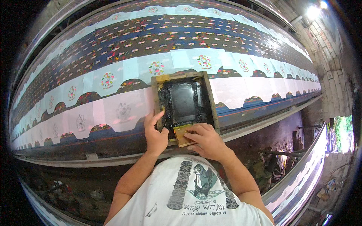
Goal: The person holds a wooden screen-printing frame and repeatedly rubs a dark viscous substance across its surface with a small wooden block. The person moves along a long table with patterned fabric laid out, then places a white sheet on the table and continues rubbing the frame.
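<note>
A screen-printing frame (pixel 212 101) with wooden sides lies on the long table, across the near row of pink fabric pieces (pixel 130 109). Black ink smears border its dark middle panel (pixel 183 101). My left hand (pixel 155 132) holds the frame's left side near the lower corner, its thumb and index finger over the wood. At the frame's near end, my right hand (pixel 205 140) grips a yellowish squeegee (pixel 183 136), fingers on top. The squeegee's lower edge is hidden from view. Dark figure prints (pixel 123 111) show on pink pieces left of the frame; those to its right look plain.
Beyond the frame runs a row of light-blue pieces (pixel 177 62) with colourful round prints. The dark table surface (pixel 151 35) carries many small pale marks. A ledge (pixel 260 122) borders the table's near side. Another table with fabric (pixel 301 180) stands behind at the lower right.
</note>
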